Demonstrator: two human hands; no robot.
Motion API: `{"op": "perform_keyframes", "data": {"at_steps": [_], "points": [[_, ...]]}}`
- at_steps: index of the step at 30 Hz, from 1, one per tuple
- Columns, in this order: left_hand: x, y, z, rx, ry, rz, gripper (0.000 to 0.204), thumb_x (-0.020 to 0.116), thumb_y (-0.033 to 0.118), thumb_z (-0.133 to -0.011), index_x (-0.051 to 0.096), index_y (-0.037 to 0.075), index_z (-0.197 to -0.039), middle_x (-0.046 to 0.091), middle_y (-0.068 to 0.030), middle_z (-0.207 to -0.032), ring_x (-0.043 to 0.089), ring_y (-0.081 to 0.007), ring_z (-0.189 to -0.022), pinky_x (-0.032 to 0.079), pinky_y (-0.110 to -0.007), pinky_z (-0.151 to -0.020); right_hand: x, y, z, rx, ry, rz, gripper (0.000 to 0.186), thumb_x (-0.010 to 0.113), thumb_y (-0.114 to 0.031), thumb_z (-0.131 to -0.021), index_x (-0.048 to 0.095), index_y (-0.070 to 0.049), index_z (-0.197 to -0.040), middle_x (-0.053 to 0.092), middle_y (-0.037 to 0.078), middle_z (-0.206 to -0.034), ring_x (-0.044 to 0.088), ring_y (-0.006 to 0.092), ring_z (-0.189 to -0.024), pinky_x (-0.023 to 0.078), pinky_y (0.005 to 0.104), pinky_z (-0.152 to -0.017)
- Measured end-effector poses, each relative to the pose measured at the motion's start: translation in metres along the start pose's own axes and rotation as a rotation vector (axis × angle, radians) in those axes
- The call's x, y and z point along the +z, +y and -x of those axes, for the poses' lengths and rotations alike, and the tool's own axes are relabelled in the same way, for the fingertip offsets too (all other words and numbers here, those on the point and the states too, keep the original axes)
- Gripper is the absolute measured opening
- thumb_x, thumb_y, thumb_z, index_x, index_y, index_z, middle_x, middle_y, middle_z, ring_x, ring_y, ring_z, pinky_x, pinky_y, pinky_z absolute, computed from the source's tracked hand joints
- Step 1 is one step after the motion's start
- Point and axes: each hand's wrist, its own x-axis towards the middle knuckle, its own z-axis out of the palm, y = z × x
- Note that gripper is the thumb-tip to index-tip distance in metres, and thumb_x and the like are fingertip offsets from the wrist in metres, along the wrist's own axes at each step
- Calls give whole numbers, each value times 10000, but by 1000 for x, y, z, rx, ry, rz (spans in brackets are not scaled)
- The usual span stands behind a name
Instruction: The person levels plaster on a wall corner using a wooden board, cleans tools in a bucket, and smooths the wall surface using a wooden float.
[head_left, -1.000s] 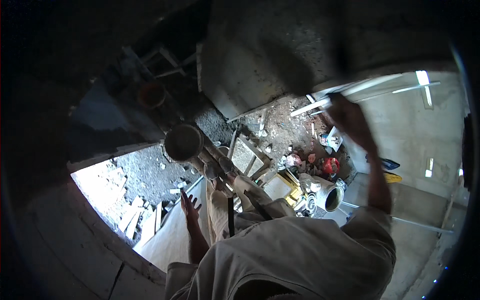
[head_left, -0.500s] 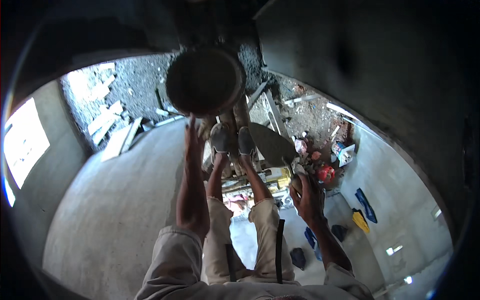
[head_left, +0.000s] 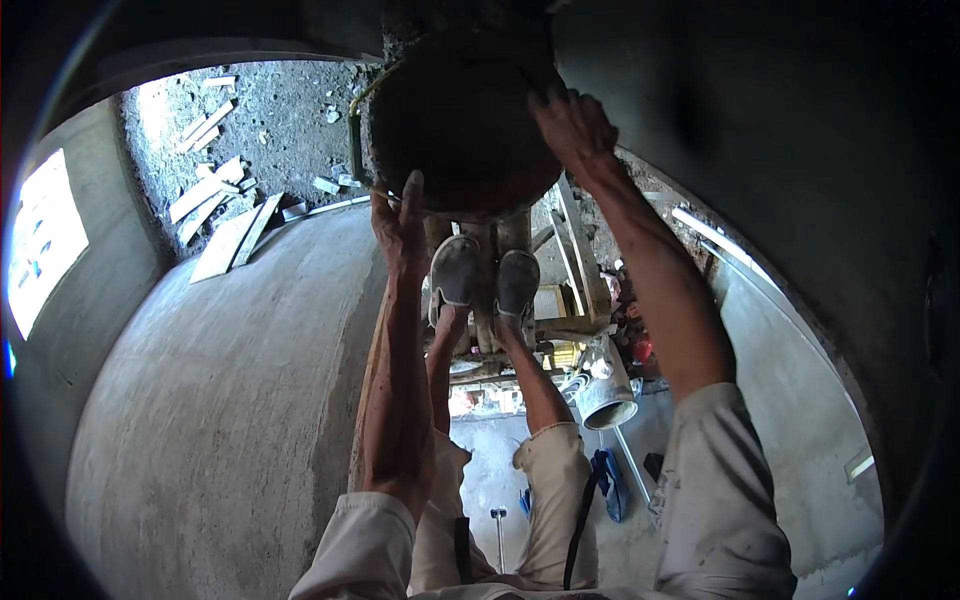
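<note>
A large dark round bucket [head_left: 465, 125] fills the upper middle of the view, in deep shade, so what lies inside cannot be made out. Along its left side runs a thin bail handle [head_left: 355, 140] with a green grip. My left hand [head_left: 400, 220] holds the near-left rim, thumb pointing up and the other fingers mostly hidden. My right hand [head_left: 578, 130] is closed over the right rim, its fingers bent and dim in the shadow. Below the bucket, my two shod feet [head_left: 485, 275] stand on wooden poles.
A pale curved wall [head_left: 230, 380] bulges at the left. Boards [head_left: 240, 235] lie on rubble at the far left. A grey metal pail [head_left: 608, 400] sits low right of my feet, near blue cloth [head_left: 610, 485]. Wooden scaffold pieces [head_left: 570, 325] lie beneath me.
My right hand has left the rounded grey trowel-like blade at lower right and moved up to the bucket's rim. The blade is out of sight. The bucket looks larger and closer.
</note>
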Motion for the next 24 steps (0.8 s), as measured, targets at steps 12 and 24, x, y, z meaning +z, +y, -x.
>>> {"op": "perform_keyframes", "data": {"at_steps": [12, 24], "points": [[3, 14, 2, -329, -59, 123, 621, 620, 466, -874, 410, 96, -1327, 554, -68, -1177, 518, -177, -1075, 424, -379, -914, -5, 23, 40, -106, -133, -510, 378, 652, -339, -785, 593, -164, -1116, 663, 131, -988, 647, 331, -878, 523, 412, -721], [-171, 123, 106, -531, -205, -169, 921, 480, 726, -802, 159, 198, -1484, 239, -131, -1494, 385, -369, -1267, 398, -565, -921, -347, 14, 220, -193, -20, -554, 476, 716, -211, -736, 489, -107, -1141, 622, 102, -895, 642, 302, -802, 541, 392, -670]]}}
